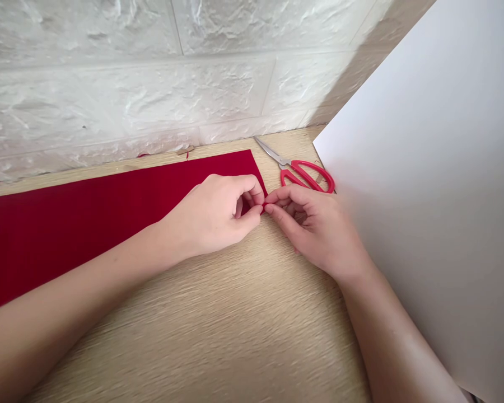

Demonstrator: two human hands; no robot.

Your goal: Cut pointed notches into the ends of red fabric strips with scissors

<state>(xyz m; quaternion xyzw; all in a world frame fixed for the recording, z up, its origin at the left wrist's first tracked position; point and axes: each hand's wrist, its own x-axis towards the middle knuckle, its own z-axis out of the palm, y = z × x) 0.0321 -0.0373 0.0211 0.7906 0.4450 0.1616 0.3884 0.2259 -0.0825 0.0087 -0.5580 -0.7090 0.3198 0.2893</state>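
Observation:
A long red sheet (109,207) lies flat on the wooden table (218,324), running from the left edge to the middle. My left hand (218,215) rests on its right end with thumb and forefinger pinched on the sheet's near right corner. My right hand (315,224) meets it from the right, its fingertips pinched on the same corner. Both hands touch each other at the fingertips.
Red-handled scissors (302,170) lie just behind my right hand, blades pointing to the wall. A large white board (437,184) covers the right side. A white textured brick wall (151,73) stands behind the table. Small scraps lie by the wall.

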